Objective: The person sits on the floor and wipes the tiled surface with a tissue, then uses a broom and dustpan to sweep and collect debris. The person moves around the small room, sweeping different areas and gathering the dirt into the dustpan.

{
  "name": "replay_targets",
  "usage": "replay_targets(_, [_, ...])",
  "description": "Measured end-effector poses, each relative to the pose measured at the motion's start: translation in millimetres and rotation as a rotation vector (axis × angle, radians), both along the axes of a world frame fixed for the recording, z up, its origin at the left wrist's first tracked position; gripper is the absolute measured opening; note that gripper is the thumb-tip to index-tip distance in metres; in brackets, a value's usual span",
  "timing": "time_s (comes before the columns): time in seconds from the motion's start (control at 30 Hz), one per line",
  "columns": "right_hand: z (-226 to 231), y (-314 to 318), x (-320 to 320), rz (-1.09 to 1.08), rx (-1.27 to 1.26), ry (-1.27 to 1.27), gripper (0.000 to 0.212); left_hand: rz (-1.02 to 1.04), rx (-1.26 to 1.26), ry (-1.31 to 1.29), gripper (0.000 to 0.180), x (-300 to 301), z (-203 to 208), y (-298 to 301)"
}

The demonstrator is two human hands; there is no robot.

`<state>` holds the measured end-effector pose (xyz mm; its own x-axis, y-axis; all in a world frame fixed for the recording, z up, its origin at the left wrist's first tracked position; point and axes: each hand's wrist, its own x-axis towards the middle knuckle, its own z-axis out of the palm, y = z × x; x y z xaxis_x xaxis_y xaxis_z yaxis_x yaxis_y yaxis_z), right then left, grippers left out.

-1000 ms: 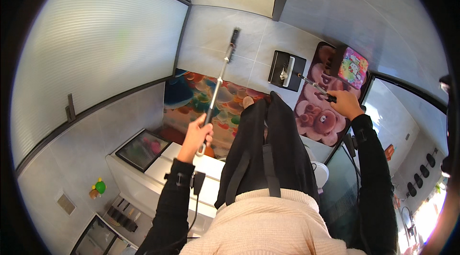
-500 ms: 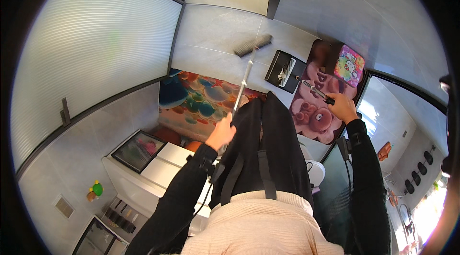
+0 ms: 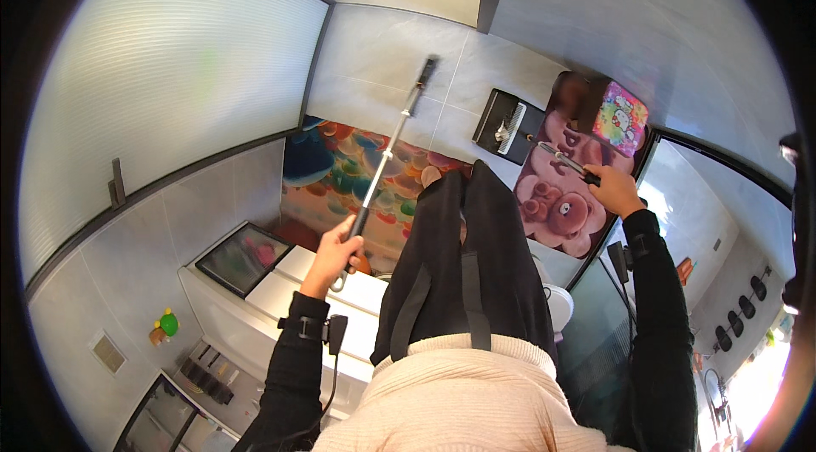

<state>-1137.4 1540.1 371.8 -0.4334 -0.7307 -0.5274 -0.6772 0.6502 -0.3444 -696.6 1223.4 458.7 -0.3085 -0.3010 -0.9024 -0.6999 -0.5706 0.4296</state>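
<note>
My left hand (image 3: 333, 252) is wrapped round the dark grip of a broom (image 3: 384, 159), whose silver pole slants away over a colourful printed mat. At its far end the dark broom head (image 3: 427, 71) is over the grey tiles, seen narrow and slightly blurred. In my right hand (image 3: 614, 190) is the handle of a black dustpan (image 3: 490, 122). The dustpan lies on the tiles beside a pink mat, with a row of white teeth and a small greyish clump in it. A gap of tile separates broom head and dustpan.
The colourful mat (image 3: 340, 184) lies before my feet, left of the pink bear mat (image 3: 557, 210). A box-like stool with a bright patterned top (image 3: 620, 118) stands far right. White drawers (image 3: 319, 303) are at my left, below a ribbed glass door (image 3: 178, 78).
My left hand has moved left, carrying the broom; its head has swung left and turned from broadside to narrow. The right hand and dustpan stay nearly in place.
</note>
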Motion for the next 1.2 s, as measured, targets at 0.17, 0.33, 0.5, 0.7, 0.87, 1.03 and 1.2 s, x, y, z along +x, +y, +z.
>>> replay_targets(0.17, [6.2,0.3,-13.0,0.109,0.126,0.004,0.034,0.122,-0.064,-0.092,0.032,21.6,-39.5,-27.1])
replay_targets(0.33, [7.4,-5.4,-9.0,0.115,0.134,0.041,0.035,0.298,0.006,-0.124,0.003,-21.7,-67.3,33.6])
replay_targets(0.5, [6.9,-5.8,-9.4,0.1,0.121,0.048,0.035,0.18,0.346,-0.113,0.07,-48.9,-53.3,111.7])
replay_targets(0.7, [3.9,-2.8,-15.5,0.103,0.132,0.048,0.037,0.187,0.42,-0.017,0.063,-41.4,-11.8,101.9])
replay_targets(0.87, [4.7,4.4,-19.9,0.114,0.15,0.021,0.038,0.19,0.199,-0.062,0.067,-18.1,9.4,78.8])
replay_targets(1.03, [9.7,25.8,-12.6,0.022,0.096,-0.023,0.034,0.172,0.006,-0.011,0.051,6.6,-16.9,17.7])
replay_targets(1.2, [4.6,30.4,-10.3,-0.039,0.171,-0.001,0.037,0.315,0.102,-0.063,0.019,-32.7,-64.5,5.3])
